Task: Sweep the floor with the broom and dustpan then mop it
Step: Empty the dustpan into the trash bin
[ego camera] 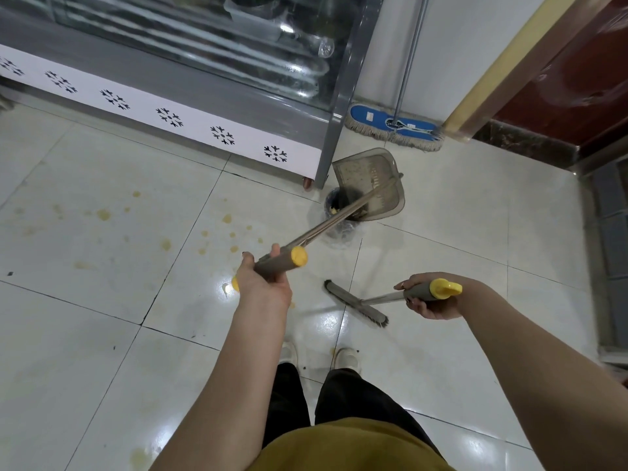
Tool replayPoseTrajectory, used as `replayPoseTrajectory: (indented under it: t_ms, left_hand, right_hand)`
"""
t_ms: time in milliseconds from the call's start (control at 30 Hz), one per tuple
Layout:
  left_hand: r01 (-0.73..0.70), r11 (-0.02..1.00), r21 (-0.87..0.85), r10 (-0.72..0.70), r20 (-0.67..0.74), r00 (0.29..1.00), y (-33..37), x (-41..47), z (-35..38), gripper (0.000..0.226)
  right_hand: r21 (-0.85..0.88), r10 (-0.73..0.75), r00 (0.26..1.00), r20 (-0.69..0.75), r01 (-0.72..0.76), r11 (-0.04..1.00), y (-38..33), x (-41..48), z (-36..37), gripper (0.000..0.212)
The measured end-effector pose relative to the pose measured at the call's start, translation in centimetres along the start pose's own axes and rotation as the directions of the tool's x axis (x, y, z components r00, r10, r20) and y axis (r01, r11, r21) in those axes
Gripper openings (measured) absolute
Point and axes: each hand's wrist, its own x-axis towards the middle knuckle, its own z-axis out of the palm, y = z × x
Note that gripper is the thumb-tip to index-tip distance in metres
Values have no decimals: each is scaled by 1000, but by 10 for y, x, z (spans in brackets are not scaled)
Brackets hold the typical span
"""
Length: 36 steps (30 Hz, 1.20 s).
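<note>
Both forearms are reaching forward from the lower frame, above dark trousers and pale shoes (346, 356). The left hand (261, 283) is gripping the grey grip of the dustpan (370, 185) handle, with its fingers curled round the grip just below the yellow end cap. The handle is running up and away to the pan. The pan is hanging raised and tilted over a small bin (339, 219), which is standing on the floor (102, 334) near its far edge, just beside the corner post of a glass-fronted cabinet (326, 137).

The right hand (431, 300) is holding the broom (356, 307) by its grey grip, fingers wrapped round it. The brush head is lying low just ahead of the shoes; whether it is touching the tiles cannot be told.

Progress, as a judgement:
- Sweeping is nearing its end, because the pan appears to be emptying into the bin.
- Yellowish stains (102, 214) are marking the tiles toward the floor's left edge and are likely needing the mop.
- Mopping is not yet begun. The mop (394, 125) is leaning on the wall at the floor's far edge, with its flat blue head on the tiles.
</note>
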Motion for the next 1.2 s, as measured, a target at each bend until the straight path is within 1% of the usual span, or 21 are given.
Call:
replayPoseTrajectory:
  t_ms: [67, 133, 267, 333, 400, 467, 533, 600, 700, 767, 833, 900, 1000, 1067, 1200]
  left_hand:
    - [4, 1000, -15, -4, 1, 1000, 0, 1, 2, 19]
    - [26, 999, -26, -27, -6, 1000, 0, 1, -2, 23]
    - [46, 997, -56, -49, -65, 997, 0, -1, -8, 23]
    - [43, 997, -59, -47, -64, 997, -1, -2, -4, 22]
    - [37, 997, -70, -41, -53, 998, -2, -4, 0, 22]
    - [33, 996, -81, -36, -40, 999, -4, -6, 4, 30]
    - [47, 996, -82, -48, -11, 999, -7, -8, 9, 26]
    - [60, 995, -77, -61, -13, 998, -13, -11, 7, 19]
    - [88, 994, -57, -89, -17, 996, -15, -9, -2, 19]
    - [97, 993, -62, -96, 20, 995, -12, -9, 6, 34]
    - [93, 993, -75, -91, 26, 996, -8, -4, 19, 41]
    - [84, 993, -78, -82, 37, 996, -7, -7, 22, 38]
    - [101, 991, -89, -100, 20, 995, -16, -10, 6, 22]
    - [93, 993, -79, -91, 23, 996, -22, -13, 8, 12]
    - [41, 998, -49, -38, 55, 998, -25, -27, 27, 14]
  right_hand:
    - [-5, 0, 1000, 2, 0, 1000, 1, 0, 1, 50]
    - [4, -2, 1000, 5, 2, 1000, 2, 0, 2, 46]
    - [30, -6, 1000, -1, 6, 1000, 4, 1, -2, 23]
    - [37, -6, 1000, 1, 6, 999, 4, 2, -4, 18]
    - [38, -7, 1000, 3, 7, 999, 4, 2, -5, 18]
    - [33, 1, 1000, 5, -1, 999, 5, 3, -5, 20]
    - [28, 0, 1000, 5, 0, 1000, 5, 4, -6, 22]
    - [27, -4, 1000, 3, 4, 1000, 5, 5, -6, 23]
    - [25, 1, 1000, 8, -1, 1000, 6, 6, -9, 20]
    - [17, 0, 1000, 2, 0, 1000, 6, 5, -11, 19]
    - [2, 5, 1000, -10, -5, 1000, 6, 5, -11, 21]
    - [-9, 4, 1000, -19, -4, 1000, 8, 6, -11, 23]
    - [-13, 9, 1000, -24, -9, 1000, 10, 9, -13, 28]
    - [-11, 8, 1000, -20, -8, 1000, 10, 8, -14, 28]
    - [10, 2, 1000, -8, -2, 1000, 11, 7, -18, 19]
